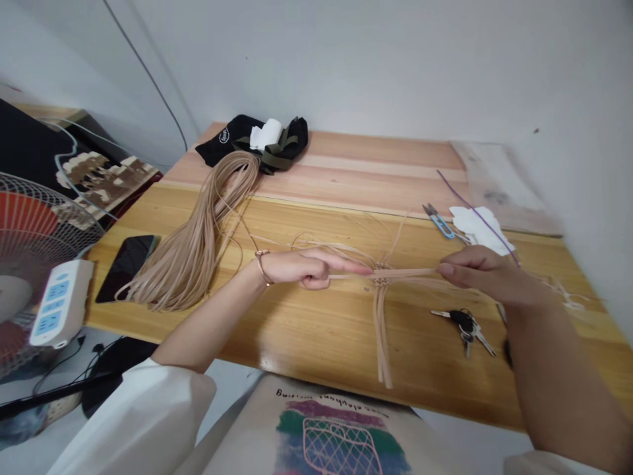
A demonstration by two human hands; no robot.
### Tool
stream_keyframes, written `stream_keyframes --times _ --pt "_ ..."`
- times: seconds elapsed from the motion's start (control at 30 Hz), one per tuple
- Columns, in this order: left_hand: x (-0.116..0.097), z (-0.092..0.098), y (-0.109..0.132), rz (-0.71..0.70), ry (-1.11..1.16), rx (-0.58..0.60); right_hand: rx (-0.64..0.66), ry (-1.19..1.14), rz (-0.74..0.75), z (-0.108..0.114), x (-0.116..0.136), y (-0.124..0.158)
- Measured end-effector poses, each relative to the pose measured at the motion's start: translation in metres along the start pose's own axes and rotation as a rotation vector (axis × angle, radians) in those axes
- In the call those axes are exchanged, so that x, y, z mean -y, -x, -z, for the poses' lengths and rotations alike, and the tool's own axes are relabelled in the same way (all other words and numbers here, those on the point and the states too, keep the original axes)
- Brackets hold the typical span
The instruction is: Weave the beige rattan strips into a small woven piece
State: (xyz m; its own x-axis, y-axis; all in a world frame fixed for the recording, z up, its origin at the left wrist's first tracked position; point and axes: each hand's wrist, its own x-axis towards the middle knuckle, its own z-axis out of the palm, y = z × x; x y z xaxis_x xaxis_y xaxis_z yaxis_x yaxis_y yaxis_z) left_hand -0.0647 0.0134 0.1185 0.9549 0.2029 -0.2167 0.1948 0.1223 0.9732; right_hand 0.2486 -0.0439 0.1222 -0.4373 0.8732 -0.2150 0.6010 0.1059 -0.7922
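Observation:
A small woven piece of flat beige strips point(380, 274) lies on the table between my hands, with loose strip ends spreading out on several sides. My right hand point(477, 270) pinches a beige strip between thumb and fingers and holds it taut to the right of the weave. From the left, my left hand point(312, 267) stretches its index finger to the weave's edge. Its other fingers are curled around strips that run into the weave; the grip itself is partly hidden. Two or more strip ends point(382, 336) hang toward me from the weave.
A big bundle of beige strips point(200, 244) lies left, beside a phone point(127, 267) and a power strip point(62, 303). Blue snips point(439, 221), white tissue point(482, 227) and keys point(467, 324) sit right. A black bag point(291, 135) is at the back, a fan point(30, 264) far left.

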Motion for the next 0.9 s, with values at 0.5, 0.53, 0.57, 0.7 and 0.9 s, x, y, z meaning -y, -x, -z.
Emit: stream_keyframes --times 0.5,0.53,0.57,0.7,0.9 --pt "0.0005 0.0004 0.0005 -0.003 -0.008 0.006 0.006 -0.002 -0.017 0.0000 0.0007 0.0000" --pt "0.0005 0.0005 0.0005 -0.007 -0.010 0.006 0.005 0.000 -0.016 0.0001 0.0005 -0.0001" --pt "0.0005 0.0007 0.0004 -0.010 -0.011 0.006 0.005 0.003 -0.014 0.0001 0.0004 -0.0003" --pt "0.0024 0.0014 -0.0001 -0.025 -0.014 0.004 0.003 0.013 -0.021 -0.0001 -0.0007 -0.0009" --pt "0.0075 0.0023 0.0003 -0.066 -0.030 -0.054 0.025 -0.003 -0.048 -0.0030 -0.0024 -0.0025"
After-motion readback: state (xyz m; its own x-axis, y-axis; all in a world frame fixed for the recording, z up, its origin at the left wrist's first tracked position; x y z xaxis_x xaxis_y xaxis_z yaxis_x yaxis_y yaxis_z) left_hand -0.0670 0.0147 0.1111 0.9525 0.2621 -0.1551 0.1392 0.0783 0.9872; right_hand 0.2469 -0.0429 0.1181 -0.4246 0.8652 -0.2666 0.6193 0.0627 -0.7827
